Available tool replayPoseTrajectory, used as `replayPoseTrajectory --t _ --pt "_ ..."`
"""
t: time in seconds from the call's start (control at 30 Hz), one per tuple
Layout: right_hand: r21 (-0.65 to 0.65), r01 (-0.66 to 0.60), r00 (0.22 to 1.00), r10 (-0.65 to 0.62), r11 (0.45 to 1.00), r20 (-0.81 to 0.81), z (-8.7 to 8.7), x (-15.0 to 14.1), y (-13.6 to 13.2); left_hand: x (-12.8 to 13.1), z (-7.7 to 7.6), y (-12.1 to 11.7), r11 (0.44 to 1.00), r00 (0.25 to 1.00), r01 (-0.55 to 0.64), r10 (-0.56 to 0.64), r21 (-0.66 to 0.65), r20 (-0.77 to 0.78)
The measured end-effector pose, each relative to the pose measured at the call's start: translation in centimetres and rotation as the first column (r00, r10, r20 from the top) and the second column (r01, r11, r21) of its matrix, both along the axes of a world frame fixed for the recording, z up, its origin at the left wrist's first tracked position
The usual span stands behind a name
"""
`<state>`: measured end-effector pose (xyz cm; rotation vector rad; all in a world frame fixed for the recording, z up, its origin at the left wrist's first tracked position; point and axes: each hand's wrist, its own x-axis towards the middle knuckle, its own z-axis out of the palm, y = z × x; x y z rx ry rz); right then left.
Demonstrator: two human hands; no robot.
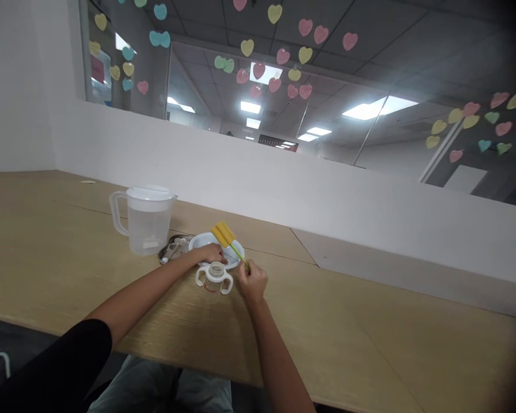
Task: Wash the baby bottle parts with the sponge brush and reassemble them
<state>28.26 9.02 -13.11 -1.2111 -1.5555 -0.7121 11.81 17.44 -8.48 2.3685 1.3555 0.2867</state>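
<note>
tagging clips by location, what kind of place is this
Probably an office-like or classroom room, though its exact use isn't clear: a wide glass panel dotted with heart-shaped stickers, rectangular ceiling lights seen in the glass, and a long wood-toned table along the wall.

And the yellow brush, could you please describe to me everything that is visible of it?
The brush has a grooved, sponge-like yellow head on a thin green handle. The right grip holds the handle, hiding its lower end. It slants up and leftward, its head overlapping the far rim of the white bowl in view; whether they touch, I cannot tell.
</note>
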Motion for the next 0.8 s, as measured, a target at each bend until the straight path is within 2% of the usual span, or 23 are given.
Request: replayPoseTrajectory --t 0.3,0.57,0.67,0.8 --pt "-0.039 0.012 1.0 -0.012 0.999 -0.015 -0.1 -0.1 0.0 -1.1 -0.5 1.2 1.0 0.99 -0.012 0.011 0.009 0.142" --pt "-0.198 0.011 0.999 -0.021 0.98 -0.047 -0.3 0.1 0.2 -1.6 -0.6 1.8 0.998 0.941 -0.013 -0.007 0.058 0.339" --pt "-0.223 0.005 0.998 -0.021 0.975 -0.066 -0.3 0.1 0.2 -1.6 -0.1 1.1 0.992 0.913 -0.041 -0.011 0.118 0.407" --pt "-0.187 0.011 0.997 -0.026 0.982 -0.077 -0.2 0.0 0.1 -2.4 -0.1 -1.7 0.957 0.876 -0.15 0.012 0.249 0.482"
